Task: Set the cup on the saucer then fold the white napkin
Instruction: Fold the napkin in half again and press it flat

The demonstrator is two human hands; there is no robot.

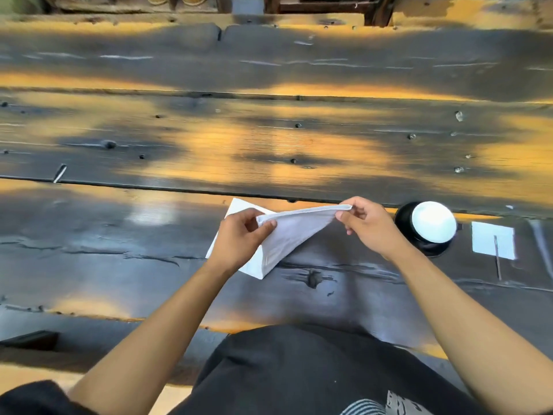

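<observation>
Just below the frame's centre, the left hand (pixel 239 235) and right hand (pixel 368 226) each pinch a corner of the white cloth napkin (pixel 287 235), stretching its lifted edge taut to fold it squarely, while the white-lined cup (pixel 434 221) sits on its black saucer (pixel 404 220) at right, clear of the work.

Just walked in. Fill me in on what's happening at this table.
A person at a dark wooden table is folding a white napkin. The left hand pinches one end of its raised folded edge and the right hand pinches the other, while the lower part rests on the table. To the right, the cup already sits on its dark saucer, beside a small white square.
</observation>
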